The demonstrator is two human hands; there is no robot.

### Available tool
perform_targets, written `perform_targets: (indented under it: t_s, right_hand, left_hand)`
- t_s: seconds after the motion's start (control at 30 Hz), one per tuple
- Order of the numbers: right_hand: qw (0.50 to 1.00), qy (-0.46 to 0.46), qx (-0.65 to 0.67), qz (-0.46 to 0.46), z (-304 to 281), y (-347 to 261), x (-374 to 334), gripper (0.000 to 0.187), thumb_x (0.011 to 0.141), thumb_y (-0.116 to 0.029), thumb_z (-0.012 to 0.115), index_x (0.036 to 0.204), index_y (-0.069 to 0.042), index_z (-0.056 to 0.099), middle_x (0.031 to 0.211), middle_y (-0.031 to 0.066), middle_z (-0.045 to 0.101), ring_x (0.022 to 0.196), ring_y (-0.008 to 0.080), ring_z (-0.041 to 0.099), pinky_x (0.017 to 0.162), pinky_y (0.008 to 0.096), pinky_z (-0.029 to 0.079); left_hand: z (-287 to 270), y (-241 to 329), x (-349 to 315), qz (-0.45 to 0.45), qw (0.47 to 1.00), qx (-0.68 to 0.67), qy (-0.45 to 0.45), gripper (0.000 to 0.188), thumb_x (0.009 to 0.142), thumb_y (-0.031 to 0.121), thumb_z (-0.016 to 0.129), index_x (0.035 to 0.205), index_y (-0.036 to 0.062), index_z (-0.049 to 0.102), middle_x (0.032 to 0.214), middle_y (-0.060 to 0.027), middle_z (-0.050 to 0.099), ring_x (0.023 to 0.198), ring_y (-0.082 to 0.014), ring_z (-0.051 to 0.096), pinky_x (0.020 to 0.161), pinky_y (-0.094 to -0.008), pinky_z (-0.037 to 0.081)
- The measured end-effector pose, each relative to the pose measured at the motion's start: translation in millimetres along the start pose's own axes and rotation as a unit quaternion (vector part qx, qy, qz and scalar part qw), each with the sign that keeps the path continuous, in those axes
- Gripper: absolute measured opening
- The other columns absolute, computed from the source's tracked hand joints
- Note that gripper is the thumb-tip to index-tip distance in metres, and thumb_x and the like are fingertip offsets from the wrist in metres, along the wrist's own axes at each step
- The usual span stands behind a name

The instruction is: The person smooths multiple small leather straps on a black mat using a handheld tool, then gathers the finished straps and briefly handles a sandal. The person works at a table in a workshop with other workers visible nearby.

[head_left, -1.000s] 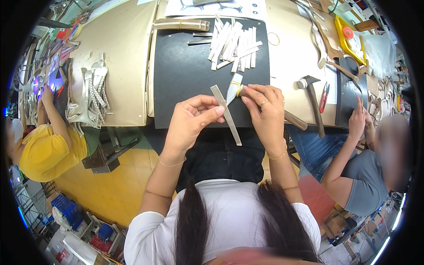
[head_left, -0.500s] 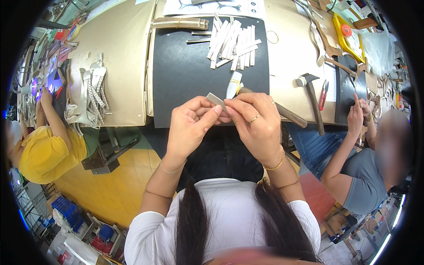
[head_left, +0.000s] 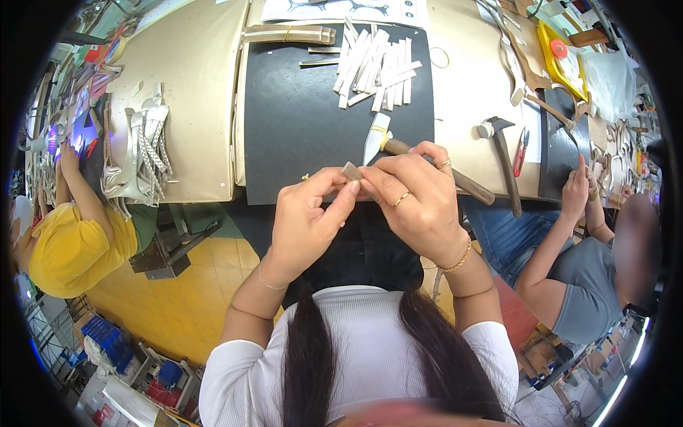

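Note:
Between the fingertips of both my hands is a small flat strip point(head_left: 351, 171), pale grey-beige like the ones piled ahead. My left hand point(head_left: 309, 217) pinches it from the left, and my right hand point(head_left: 420, 203) grips its other side; most of the strip is covered by fingers. Both hands hover over the near edge of a black mat point(head_left: 292, 128). Just past them lies a hammer point(head_left: 377, 139) with a pale, wedge-shaped head and a wooden handle running under my right hand. A loose pile of similar strips point(head_left: 373, 67) covers the mat's far part.
A banded bundle of strips point(head_left: 288, 34) lies at the mat's far left. To the right are another hammer point(head_left: 504, 156) and a red cutter point(head_left: 521, 153). Silvery straps point(head_left: 146, 149) lie on the left table. Co-workers sit on both sides, and a yellow tray point(head_left: 562, 60) stands far right.
The strip has turned and now shows only a short end above my fingers. My right hand has shifted slightly right, its fingers bunched closer to my left fingertips.

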State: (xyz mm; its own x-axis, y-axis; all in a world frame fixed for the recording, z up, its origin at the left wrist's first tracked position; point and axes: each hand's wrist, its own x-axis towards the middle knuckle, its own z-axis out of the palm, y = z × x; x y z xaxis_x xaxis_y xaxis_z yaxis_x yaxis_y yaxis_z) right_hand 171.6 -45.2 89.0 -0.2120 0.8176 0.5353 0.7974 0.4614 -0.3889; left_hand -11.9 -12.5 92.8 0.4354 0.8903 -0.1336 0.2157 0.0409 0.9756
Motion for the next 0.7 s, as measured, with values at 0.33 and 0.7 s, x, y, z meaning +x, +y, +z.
perform_targets:
  t_s: [0.33, 0.7]
  right_hand:
    - [1.000, -0.021, -0.007, 0.004, -1, -1, -3, 0.018, 0.077, -0.013, 0.081, 0.091, -0.005, 0.073, 0.084, -0.0002, 0.065, 0.074, 0.0135, 0.063, 0.103, 0.0528, 0.034]
    - [0.992, 0.057, -0.058, 0.099, -6, 11, -2, 0.014, 0.078, -0.008, 0.078, 0.090, -0.010, 0.073, 0.086, -0.0006, 0.069, 0.077, 0.0153, 0.066, 0.105, 0.0511, 0.033]
  left_hand:
    - [5, 0, 1, 0.002, 1.000, -0.014, 0.013, 0.009, 0.092, 0.003, 0.069, 0.091, -0.0055, 0.069, 0.078, -0.0091, 0.074, 0.061, -0.0073, 0.066, 0.051, -0.0217, 0.052]
    - [8, 1, 0, -0.061, 0.995, -0.024, 0.075, 0.008, 0.093, 0.001, 0.068, 0.089, -0.0050, 0.065, 0.080, -0.0123, 0.075, 0.076, -0.0141, 0.074, 0.056, -0.0196, 0.048]
